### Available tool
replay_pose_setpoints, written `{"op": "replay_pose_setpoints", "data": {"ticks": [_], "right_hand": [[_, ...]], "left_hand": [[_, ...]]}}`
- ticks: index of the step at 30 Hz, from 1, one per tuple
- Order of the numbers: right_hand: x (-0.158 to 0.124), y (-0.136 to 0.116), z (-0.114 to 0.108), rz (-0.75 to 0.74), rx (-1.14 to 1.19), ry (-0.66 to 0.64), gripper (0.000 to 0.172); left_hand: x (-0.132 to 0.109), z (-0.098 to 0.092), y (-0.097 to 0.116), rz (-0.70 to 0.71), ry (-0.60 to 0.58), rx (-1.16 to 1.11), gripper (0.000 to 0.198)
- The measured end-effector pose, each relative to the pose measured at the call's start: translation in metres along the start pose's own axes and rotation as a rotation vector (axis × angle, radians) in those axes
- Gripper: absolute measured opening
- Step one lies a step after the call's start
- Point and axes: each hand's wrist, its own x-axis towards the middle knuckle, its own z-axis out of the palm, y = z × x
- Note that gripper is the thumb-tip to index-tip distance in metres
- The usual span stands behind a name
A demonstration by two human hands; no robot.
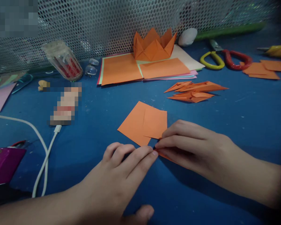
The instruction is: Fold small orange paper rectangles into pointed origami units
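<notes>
My right hand (194, 143) is closed on a small piece of folded orange paper (170, 156), whose edge shows below my fingers; most of it is hidden. My left hand (128, 165) lies palm down with its thumb apart, and its index fingertip touches that paper's left end. Just beyond both hands are overlapping orange paper squares (135, 120) lying on the blue table. Farther back, several folded pointed orange paper pieces (194, 90) lie in a small group.
An orange paper crown (154, 47) stands on stacked coloured paper (121, 72) at the back. Scissors (236, 59) and orange squares (263, 70) lie right. On the left are a jar (64, 61), a blurred-out device (66, 106), a white cable (46, 156) and a purple packet (9, 164).
</notes>
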Motion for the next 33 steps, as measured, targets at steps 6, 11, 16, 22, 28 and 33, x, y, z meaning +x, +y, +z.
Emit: {"op": "replay_pose_setpoints", "data": {"ticks": [6,11,16,22,28,33], "right_hand": [[-0.004,0.001,-0.001,-0.136,-0.182,-0.032,0.036],[-0.006,0.0,-0.005,-0.202,-0.233,-0.049,0.045],[-0.01,-0.001,-0.002,-0.234,-0.256,-0.069,0.057],[0.0,-0.006,-0.013,-0.35,-0.343,-0.132,0.064],[0.004,0.0,-0.022,-0.391,-0.355,-0.168,0.061],[-0.009,0.004,-0.017,-0.325,-0.374,-0.088,0.058]], "left_hand": [[0.0,-0.002,0.001,0.017,0.016,0.052,0.075],[-0.003,0.0,0.001,0.023,0.027,0.083,0.077],[-0.003,0.001,0.002,0.022,0.037,0.085,0.073],[-0.002,0.001,0.002,0.018,0.053,0.088,0.075],[-0.003,0.002,0.001,0.032,0.081,0.164,0.074],[-0.004,-0.001,0.002,0.066,0.101,0.241,0.067]]}}
